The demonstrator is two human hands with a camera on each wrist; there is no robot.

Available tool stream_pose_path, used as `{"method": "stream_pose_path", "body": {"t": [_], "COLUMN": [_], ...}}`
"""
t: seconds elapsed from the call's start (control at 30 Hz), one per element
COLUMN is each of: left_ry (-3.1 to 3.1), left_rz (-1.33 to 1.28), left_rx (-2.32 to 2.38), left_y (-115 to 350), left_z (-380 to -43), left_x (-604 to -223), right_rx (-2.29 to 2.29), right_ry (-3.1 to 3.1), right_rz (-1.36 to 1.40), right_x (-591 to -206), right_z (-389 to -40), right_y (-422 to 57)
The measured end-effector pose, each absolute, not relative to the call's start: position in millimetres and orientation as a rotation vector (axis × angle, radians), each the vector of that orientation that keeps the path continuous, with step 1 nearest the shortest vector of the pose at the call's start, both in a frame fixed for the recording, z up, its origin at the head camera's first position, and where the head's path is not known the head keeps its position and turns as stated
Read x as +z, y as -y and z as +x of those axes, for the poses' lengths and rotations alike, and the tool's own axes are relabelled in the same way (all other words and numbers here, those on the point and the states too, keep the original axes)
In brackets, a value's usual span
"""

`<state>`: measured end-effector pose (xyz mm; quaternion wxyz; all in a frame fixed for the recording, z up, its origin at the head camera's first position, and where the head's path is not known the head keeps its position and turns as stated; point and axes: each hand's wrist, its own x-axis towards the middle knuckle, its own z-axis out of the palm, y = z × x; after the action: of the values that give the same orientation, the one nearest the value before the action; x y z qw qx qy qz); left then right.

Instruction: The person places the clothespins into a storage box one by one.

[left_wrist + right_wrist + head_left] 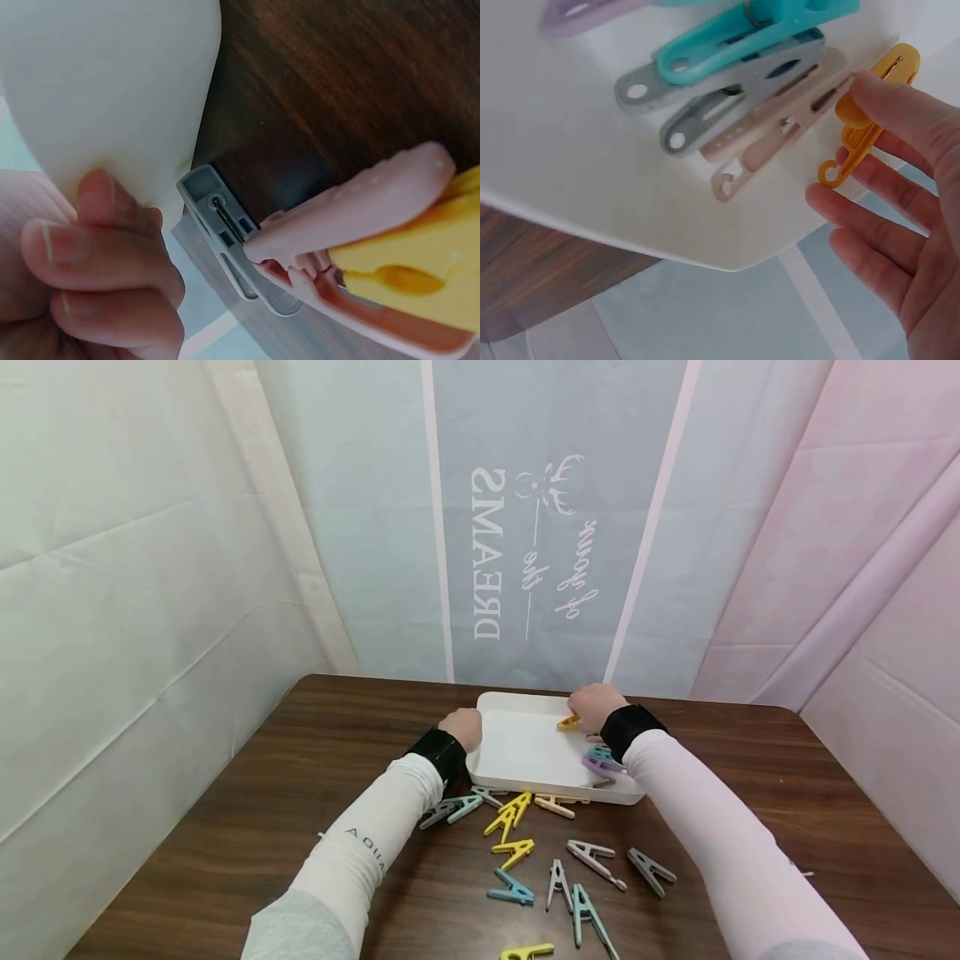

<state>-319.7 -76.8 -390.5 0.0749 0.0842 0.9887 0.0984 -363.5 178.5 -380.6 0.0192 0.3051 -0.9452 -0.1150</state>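
Note:
My left hand [462,729] grips the left side of a white tray [517,750], its fingers curled at the rim in the left wrist view. Over the tray's right part, my right hand [596,706] pinches an orange clothespin [864,131] between thumb and fingers. Beside it in the tray lie a pale pink clothespin [761,146], grey clothespins [697,129], a turquoise clothespin [720,49] and a purple clothespin [602,766]. Close to the left hand, a grey clothespin [214,202] is at the tray's corner, near a pink clothespin [352,202] and a yellow one [420,277].
On the brown wooden table [337,752], several more clothespins lie in front of the tray, among them a yellow clothespin [514,853], a blue clothespin [512,889], a mint clothespin [588,918] and a grey clothespin [651,870]. Fabric curtains [375,527] hang behind and beside the table.

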Motion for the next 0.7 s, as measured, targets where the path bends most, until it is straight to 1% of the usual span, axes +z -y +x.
{"method": "stream_pose_path", "body": {"t": [0.27,0.7], "left_ry": [-2.976,-2.971], "left_rz": [0.259,0.268], "left_rx": [0.292,0.301], "left_y": [76,76], "left_z": [-317,-316], "left_x": [-389,-389], "right_rx": [-0.324,-0.355], "right_ry": [2.962,3.015], "right_rz": [0.925,0.852], "right_x": [-387,-376], "right_z": [-368,-358], "right_y": [-188,-195]}}
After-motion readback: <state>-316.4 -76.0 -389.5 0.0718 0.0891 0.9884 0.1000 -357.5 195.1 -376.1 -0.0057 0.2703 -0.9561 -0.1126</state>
